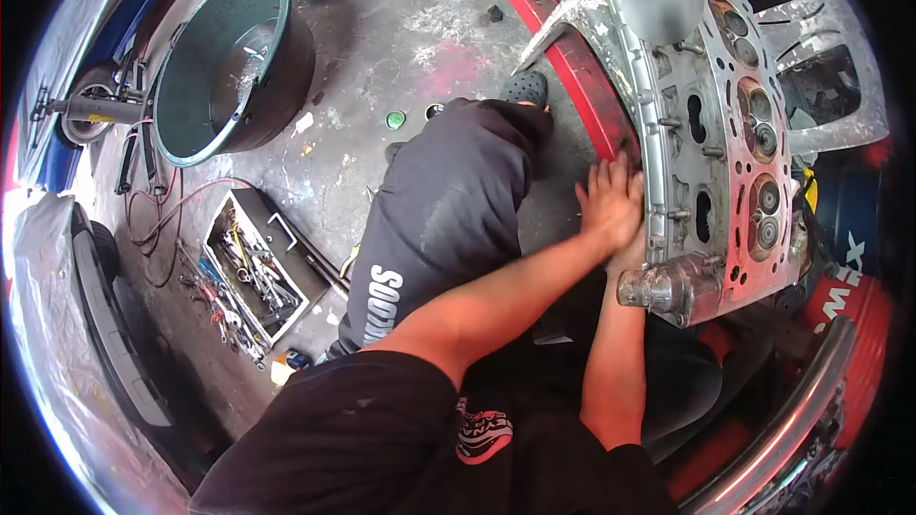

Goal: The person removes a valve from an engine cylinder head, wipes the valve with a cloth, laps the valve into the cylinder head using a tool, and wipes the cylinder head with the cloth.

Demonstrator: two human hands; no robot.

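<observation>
Cylinder head [749, 205] lies just right of both hands, long axis running away from person. Left hand [611, 205] overlaps right hand [627, 256], fingers slightly spread beside red beam [582, 76]; right fingers hidden, cannot tell grip. Right forearm nearer head.

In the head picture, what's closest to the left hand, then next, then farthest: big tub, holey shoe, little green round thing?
1. Holey shoe, up and left of the left hand.
2. Little green round thing, farther left.
3. Big tub, left again.
</observation>
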